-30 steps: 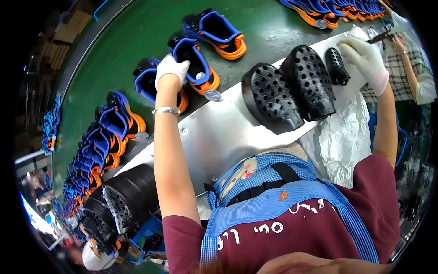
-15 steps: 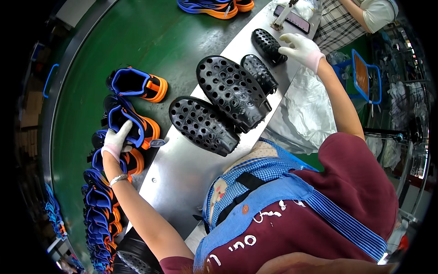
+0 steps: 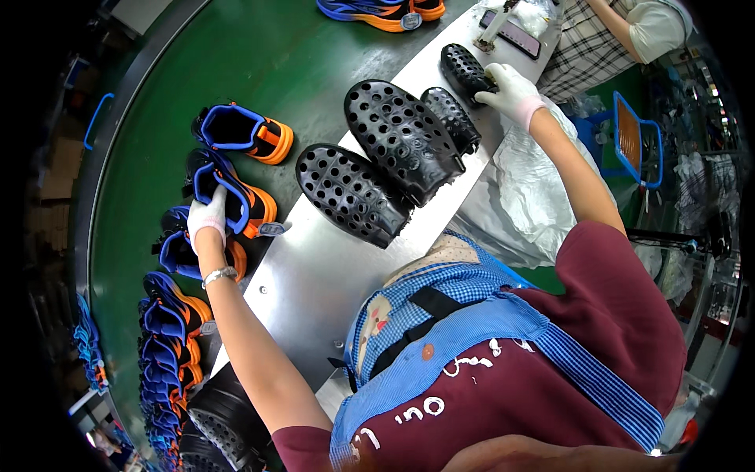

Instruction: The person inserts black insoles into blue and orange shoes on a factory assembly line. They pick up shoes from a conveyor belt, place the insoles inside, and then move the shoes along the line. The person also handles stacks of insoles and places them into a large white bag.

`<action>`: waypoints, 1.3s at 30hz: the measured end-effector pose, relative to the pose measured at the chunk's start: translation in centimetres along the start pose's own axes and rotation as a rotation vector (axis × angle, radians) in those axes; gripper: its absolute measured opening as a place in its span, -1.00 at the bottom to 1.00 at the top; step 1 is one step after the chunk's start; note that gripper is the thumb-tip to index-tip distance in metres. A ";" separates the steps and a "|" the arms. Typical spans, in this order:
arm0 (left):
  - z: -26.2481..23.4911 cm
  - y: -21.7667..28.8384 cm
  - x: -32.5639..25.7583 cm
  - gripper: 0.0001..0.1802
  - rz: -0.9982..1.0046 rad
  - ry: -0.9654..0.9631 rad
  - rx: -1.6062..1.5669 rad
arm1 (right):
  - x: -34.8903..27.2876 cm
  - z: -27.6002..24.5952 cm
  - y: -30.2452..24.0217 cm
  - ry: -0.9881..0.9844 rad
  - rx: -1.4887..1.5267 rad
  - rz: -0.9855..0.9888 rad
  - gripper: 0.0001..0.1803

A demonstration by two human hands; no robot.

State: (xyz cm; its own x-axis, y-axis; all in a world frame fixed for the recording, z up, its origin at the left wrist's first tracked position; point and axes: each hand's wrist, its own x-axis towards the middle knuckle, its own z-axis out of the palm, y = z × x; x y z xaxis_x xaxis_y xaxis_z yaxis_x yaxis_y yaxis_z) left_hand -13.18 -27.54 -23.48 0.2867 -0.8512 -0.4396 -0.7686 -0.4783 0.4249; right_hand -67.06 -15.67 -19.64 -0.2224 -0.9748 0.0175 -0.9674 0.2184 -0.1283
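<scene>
Resting my left hand (image 3: 208, 216) in a shoe (image 3: 253, 203) just off the worktop's (image 3: 295, 283) left edge, right hand (image 3: 515, 94) at a small black form (image 3: 458, 66) toward the far end, I cannot tell whether either grip is clamped, so hasty lifting could drop one.

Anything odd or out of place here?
Possibly the phone lying toward the right end of the metal ledge: it looks like a personal item sharing workspace with the black perforated forms. No spill evident.
</scene>
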 end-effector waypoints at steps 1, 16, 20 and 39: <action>-0.2 -0.7 -0.4 -0.31 0.082 0.119 0.095 | 0.3 -0.3 -0.5 -0.025 -0.011 -0.024 -0.50; 0.3 6.4 -12.5 -0.29 0.847 0.270 -0.566 | 0.1 -10.8 -14.2 0.249 0.323 -0.591 -0.57; 0.0 8.7 -12.9 -0.34 0.670 -0.538 -1.434 | -0.8 -11.7 -22.5 0.055 0.562 -0.874 -0.60; 0.4 6.0 -6.7 -0.34 0.525 -0.146 -0.653 | 6.3 -6.9 -29.2 -0.142 0.161 -0.859 -0.63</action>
State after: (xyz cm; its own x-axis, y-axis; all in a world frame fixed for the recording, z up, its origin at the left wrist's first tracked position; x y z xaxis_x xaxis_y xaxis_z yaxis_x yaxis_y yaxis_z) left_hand -19.93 -24.64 -18.30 -0.1261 -0.9826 -0.1367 -0.2838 -0.0963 0.9540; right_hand -41.04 -27.84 -8.94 0.6009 -0.7978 0.0503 -0.7619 -0.5906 -0.2659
